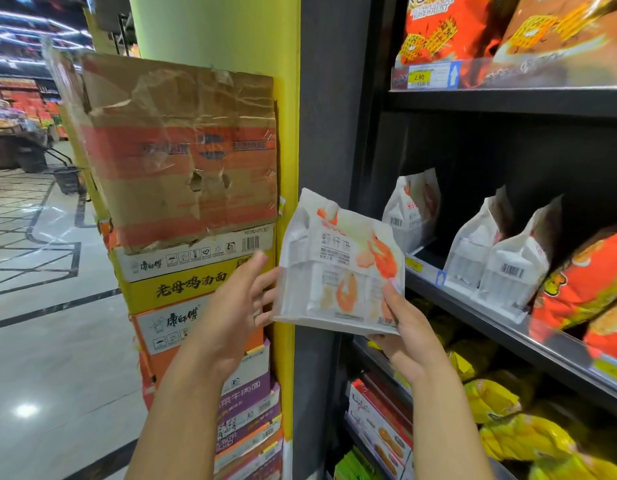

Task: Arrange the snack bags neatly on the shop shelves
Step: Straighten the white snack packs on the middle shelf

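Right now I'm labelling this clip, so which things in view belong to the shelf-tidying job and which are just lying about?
Job: white shrimp-snack bag, gripped by the right hand, left hand at its edge; matching white bags on the middle shelf; orange snack bags.
Lying about: stacked noodle cartons; torn cardboard box; black basket in the aisle.

A torn cardboard box [182, 150] tops a stack of instant-noodle cartons [196, 282] against a yellow pillar [213, 29]. Beyond, a black shopping basket [67, 180] stands on the glossy tiled floor [58, 341].
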Demonstrator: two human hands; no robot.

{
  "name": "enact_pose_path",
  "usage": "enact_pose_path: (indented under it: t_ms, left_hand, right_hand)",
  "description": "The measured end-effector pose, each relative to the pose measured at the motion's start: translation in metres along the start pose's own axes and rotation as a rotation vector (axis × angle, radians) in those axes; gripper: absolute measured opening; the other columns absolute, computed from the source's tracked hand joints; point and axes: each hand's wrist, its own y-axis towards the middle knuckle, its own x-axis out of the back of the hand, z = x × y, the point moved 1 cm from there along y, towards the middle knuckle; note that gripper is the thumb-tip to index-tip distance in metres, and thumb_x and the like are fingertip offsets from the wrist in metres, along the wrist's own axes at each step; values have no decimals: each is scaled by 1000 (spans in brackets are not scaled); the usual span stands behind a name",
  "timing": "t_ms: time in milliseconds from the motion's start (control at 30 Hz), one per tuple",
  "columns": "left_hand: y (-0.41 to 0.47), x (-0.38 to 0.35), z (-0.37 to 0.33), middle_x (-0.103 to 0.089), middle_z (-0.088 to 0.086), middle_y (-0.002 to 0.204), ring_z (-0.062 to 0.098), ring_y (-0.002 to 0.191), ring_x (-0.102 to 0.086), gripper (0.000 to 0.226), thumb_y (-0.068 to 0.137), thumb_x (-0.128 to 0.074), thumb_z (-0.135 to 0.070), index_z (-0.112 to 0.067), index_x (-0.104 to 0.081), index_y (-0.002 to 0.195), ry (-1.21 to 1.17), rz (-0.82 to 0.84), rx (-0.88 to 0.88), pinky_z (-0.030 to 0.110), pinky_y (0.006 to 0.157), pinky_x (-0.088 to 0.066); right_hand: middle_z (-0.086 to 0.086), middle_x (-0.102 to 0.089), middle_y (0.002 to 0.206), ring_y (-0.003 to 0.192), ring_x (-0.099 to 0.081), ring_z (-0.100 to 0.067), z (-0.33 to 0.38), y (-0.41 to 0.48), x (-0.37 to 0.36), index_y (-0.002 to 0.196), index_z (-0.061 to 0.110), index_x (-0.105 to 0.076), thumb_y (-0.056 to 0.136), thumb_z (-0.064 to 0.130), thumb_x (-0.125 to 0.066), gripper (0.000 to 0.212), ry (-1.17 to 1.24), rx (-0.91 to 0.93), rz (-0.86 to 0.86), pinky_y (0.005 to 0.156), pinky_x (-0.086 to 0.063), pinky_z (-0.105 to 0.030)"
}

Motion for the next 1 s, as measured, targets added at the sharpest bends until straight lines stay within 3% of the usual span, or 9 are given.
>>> enact_pose_path:
  t_ms: [100,200,300,433,633,767,900,1000]
  left_hand:
    - [0,-8,7,-77,-8,124,12,112,-74,64,83,-62,-64,-30,-62,137,115,82,-12,39,96,-54]
    - [6,-10,17,-79,-5,118,15,106,-76,43,95,-67,-45,-24,-66,133,72,23,14,35,86,-54]
    - [11,-7,29,-80,5,118,23,103,-75,30,99,-64,-31,-21,-69,126,-144,6,114,39,80,-54]
    - [14,0,45,-77,11,124,28,103,-74,47,85,-72,-30,-20,-67,130,-490,-45,237,44,77,-57]
    - [13,0,48,-80,9,115,28,103,-74,46,80,-77,-29,-20,-69,125,-503,-88,226,50,90,-56]
    - [9,-3,38,-81,8,108,26,100,-74,30,94,-71,-29,-20,-70,123,-372,-86,229,48,83,-58]
    - [8,4,26,-75,17,127,33,119,-67,37,98,-64,-33,-16,-70,131,-343,-13,251,48,97,-57]
    - [8,5,20,-78,16,112,33,112,-70,44,97,-64,-38,-13,-68,133,-323,8,233,50,98,-58]
  right_hand:
    - [-4,-79,118,108,-77,-21,13,-7,-9,134,17,-65,91,46,-66,51,-194,74,-13,98,-56,-44]
    - [-1,-79,119,110,-76,-19,27,-14,-12,132,24,-68,93,60,-53,55,-218,109,-19,103,-54,-46]
    - [-5,-75,130,121,-71,-25,39,-21,-7,143,21,-60,89,69,-45,74,-116,90,-3,112,-48,-54]
    - [-9,-70,137,128,-67,-30,49,-30,-8,147,16,-54,92,66,-41,76,46,91,73,116,-44,-57]
    - [-6,-75,129,120,-72,-24,47,-34,-11,142,18,-59,89,64,-51,71,-136,110,71,104,-54,-52]
    - [-4,-77,123,116,-73,-24,43,-35,-14,136,23,-65,87,60,-60,61,-231,92,82,96,-59,-49]
    - [-5,-79,119,112,-76,-25,39,-30,-12,130,30,-69,94,50,-64,41,-68,-14,22,93,-61,-51]
    - [-9,-78,120,107,-77,-29,36,-28,-11,132,26,-68,100,44,-63,37,99,-86,4,89,-63,-53]
